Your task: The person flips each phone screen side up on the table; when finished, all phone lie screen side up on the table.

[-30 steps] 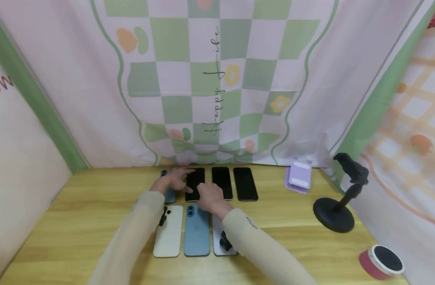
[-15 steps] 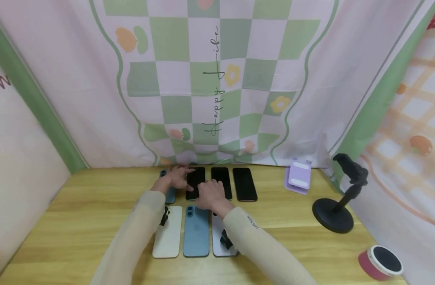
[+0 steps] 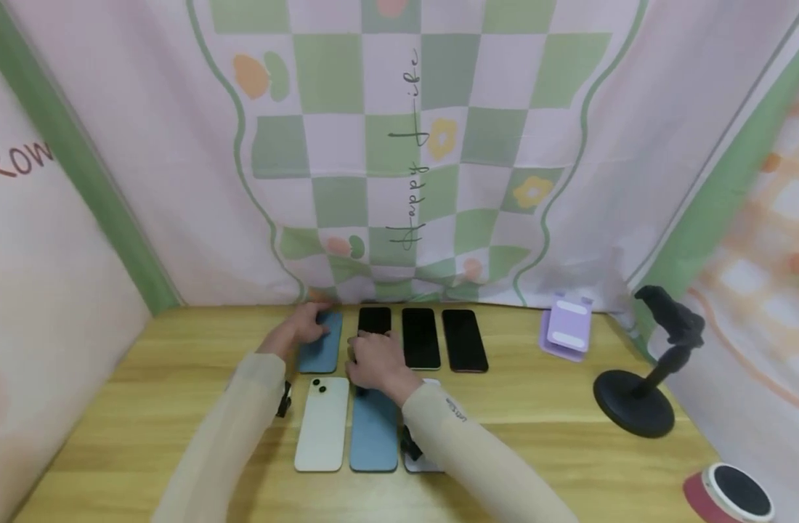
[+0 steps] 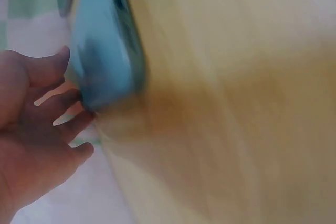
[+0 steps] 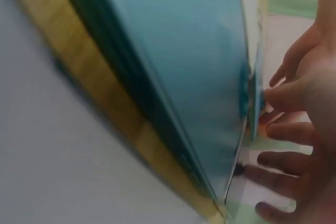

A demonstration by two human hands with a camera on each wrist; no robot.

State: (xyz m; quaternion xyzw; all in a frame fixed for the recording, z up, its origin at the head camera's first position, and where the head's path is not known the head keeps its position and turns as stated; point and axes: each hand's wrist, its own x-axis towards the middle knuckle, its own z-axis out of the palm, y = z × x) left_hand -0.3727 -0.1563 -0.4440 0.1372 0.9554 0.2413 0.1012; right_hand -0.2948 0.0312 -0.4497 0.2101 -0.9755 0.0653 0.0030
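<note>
Head/wrist: far blue ph. [image 3: 321,354] back up, long axis fore-aft; L hand [image 4: 34,135], R hand [image 5: 319,114] fingers spread.

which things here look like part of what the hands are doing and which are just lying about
Seemingly in the job:
left hand, at the back-row blue phone
right hand
three dark-screened phones
front white phone
front blue phone
pale front phone, partly hidden

Seemingly just lying about:
purple stand
black stand
red-and-white round object

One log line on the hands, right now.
left hand: at back-row blue phone | right hand: partly hiding leftmost black phone | purple stand: untouched
</note>
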